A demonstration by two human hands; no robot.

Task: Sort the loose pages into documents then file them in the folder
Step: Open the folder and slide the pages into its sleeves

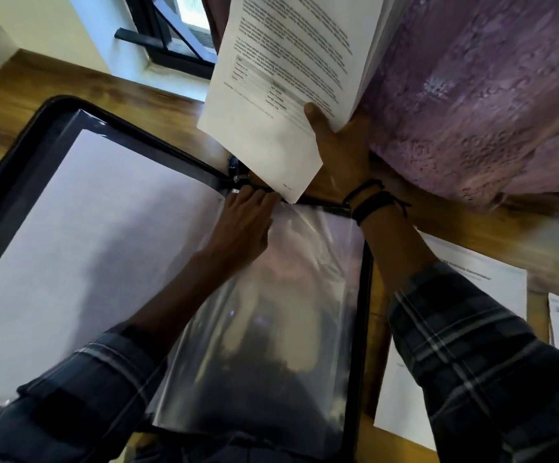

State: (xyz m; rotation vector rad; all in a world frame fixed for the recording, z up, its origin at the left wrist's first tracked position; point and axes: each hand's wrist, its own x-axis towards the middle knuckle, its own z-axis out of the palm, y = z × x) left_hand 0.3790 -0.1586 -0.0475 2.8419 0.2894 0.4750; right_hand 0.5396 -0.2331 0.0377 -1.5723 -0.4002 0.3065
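Right hand tight around pages above folder edge; left hand flat at sleeve mouth.

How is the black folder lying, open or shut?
Open: the folder lies spread flat, its clear sleeves exposed, one holding a white page.

A purple patterned cloth is hanging over the wooden surface (brown, grainy), beside a black-framed window and a white wall.
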